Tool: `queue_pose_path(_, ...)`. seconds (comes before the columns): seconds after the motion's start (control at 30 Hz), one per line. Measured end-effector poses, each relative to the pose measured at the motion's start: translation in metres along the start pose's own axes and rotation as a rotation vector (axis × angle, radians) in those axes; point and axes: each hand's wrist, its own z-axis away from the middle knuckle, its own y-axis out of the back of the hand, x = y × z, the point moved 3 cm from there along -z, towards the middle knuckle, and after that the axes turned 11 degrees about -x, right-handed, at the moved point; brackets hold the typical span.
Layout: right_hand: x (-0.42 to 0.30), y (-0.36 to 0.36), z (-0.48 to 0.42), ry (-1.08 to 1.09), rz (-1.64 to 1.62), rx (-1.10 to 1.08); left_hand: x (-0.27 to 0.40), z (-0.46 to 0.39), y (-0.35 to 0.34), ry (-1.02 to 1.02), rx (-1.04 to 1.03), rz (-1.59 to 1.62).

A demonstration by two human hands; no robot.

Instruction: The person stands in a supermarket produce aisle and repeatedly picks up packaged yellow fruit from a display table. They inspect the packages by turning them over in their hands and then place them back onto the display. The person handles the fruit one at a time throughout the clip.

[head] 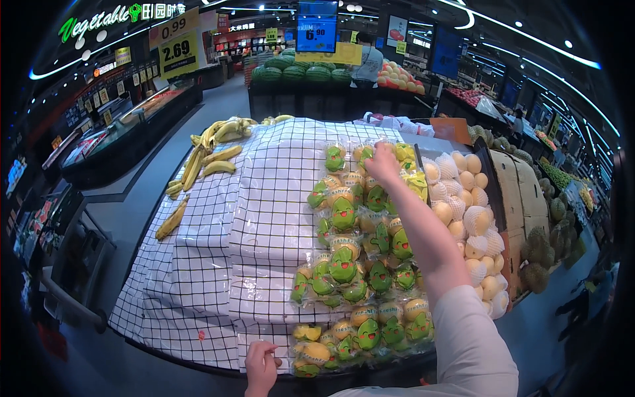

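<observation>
My right hand reaches to the far rows of yellow fruit in clear printed bags; its fingertips touch or hover over a bag there, and whether it grips one cannot be told. Near the front edge, my left hand has its fingers curled beside the nearest bagged fruit, with nothing visible in it. The bags bear green cartoon fruit prints and lie in several rows on a white checked cloth. Yellow printed packs lie just right of my right wrist.
Bananas lie at the cloth's far left. Round pale fruit in foam nets fills the right side, beside cardboard boxes and durians. Watermelons and a person are beyond. A cart stands at left.
</observation>
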Motion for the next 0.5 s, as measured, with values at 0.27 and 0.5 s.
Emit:
queue_pose_path(0.27, -0.021, -0.044, -0.029, -0.276, 0.168, -0.052, 0.028, 0.090, -0.009, 0.198, 0.213, -0.026)
queue_pose_path(0.5, -0.012, -0.025, -0.040, -0.276, -0.130, -0.038, 0.056, 0.080, -0.015, 0.176, 0.138, 0.121)
